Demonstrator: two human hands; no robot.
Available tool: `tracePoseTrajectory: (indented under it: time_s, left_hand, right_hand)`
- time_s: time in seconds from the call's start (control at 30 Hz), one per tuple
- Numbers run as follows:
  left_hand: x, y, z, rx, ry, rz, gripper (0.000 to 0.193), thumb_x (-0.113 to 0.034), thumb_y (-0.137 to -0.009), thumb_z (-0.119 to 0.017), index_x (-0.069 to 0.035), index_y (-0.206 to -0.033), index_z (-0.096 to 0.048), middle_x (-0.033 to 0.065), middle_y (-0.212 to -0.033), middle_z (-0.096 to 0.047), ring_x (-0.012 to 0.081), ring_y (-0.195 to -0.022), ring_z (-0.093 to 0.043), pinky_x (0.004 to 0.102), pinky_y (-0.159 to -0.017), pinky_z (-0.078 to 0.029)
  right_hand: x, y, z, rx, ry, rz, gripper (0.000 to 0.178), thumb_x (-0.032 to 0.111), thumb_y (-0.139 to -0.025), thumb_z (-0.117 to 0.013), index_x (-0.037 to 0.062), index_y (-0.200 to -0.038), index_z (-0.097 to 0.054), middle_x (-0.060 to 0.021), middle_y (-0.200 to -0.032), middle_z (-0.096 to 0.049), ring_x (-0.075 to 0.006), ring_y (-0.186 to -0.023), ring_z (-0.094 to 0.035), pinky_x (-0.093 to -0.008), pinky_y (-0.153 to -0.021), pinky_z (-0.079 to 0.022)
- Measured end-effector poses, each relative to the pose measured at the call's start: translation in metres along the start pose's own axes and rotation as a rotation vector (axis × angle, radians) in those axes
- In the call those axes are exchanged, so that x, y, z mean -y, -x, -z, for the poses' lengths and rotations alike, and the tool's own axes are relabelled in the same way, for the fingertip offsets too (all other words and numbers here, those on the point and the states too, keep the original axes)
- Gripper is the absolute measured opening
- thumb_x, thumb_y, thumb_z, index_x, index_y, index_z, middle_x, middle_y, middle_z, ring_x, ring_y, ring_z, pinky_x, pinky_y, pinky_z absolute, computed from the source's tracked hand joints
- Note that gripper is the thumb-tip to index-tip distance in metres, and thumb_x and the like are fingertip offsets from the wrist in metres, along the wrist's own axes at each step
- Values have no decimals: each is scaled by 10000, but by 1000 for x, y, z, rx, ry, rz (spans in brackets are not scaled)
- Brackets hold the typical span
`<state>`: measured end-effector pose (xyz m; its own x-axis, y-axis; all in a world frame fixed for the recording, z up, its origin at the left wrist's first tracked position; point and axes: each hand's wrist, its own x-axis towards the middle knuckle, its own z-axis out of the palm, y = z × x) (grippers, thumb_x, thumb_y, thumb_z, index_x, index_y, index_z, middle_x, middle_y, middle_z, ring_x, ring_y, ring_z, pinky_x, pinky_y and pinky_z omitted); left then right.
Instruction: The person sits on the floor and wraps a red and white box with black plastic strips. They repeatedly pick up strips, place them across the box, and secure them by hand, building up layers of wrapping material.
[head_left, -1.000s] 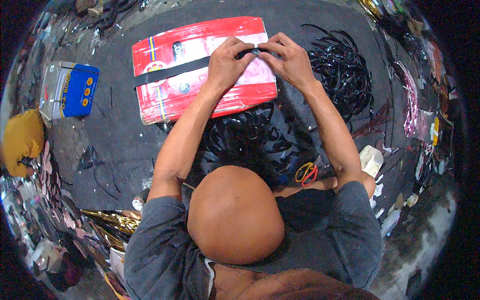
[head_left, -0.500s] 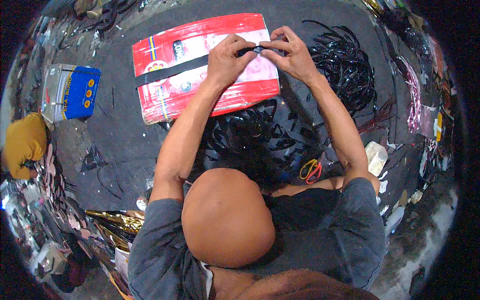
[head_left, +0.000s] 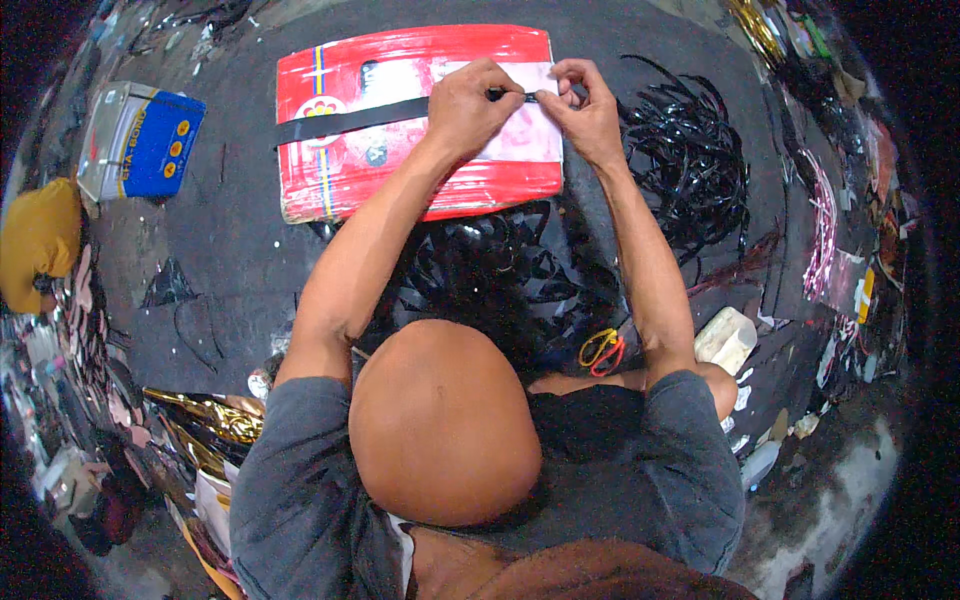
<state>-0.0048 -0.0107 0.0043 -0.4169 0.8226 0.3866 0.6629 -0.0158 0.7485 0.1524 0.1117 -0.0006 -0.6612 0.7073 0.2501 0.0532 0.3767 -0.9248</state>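
Note:
A red and white wrapped flat block with a blue-and-yellow stripe lies on the dark ground ahead of me. A flat black strap runs across it from its left edge to my fingers near the right edge. My left hand rests over the block with thumb and forefinger closed on the strap. Facing it, my right hand pinches the strap's narrow dark end between thumb and bent fingers. The small piece between the fingertips is partly hidden, so I cannot tell whether it is a knot or a fold.
Right of the block lies a heap of shiny black strips; more black strips spread nearer me. Scissors with yellow and red handles lie by my leg. A blue and silver tin stands left. Pink strands lie far right.
The block and both hands sit slightly farther right in view. My right hand's fingers have curled in more, and the left hand still grips the strap.

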Motion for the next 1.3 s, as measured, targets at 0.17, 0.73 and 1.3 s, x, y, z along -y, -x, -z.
tracePoseTrajectory:
  time_s: [0.17,0.73,1.3]
  left_hand:
    - [-9,-17,5,128,-136,73,184,-214,-767,-754,-42,-832,-749,124,-832,-692,281,-781,-700,388,-739,-550]
    - [-3,-18,-27,38,214,-208,114,-124,-805,-773,-24,-852,-746,95,-782,-663,203,-706,-667,321,-656,-527]
    - [-5,-17,-20,42,175,-219,64,-78,-772,-767,-34,-816,-752,72,-807,-703,162,-712,-684,293,-659,-546]
  right_hand:
    - [-13,-11,7,79,-57,-93,408,100,-817,-789,95,-1169,-581,44,-796,-539,-67,-707,-544,-248,-637,-483]
    - [-27,23,-7,-62,-869,-513,120,224,-1008,-613,146,-930,-566,57,-708,-504,-12,-519,-403,-186,-406,-276]
    - [-25,-29,-10,-300,525,-311,307,310,-912,-655,4,-941,-667,-242,-941,-707,-444,-930,-675,-519,-846,-526]
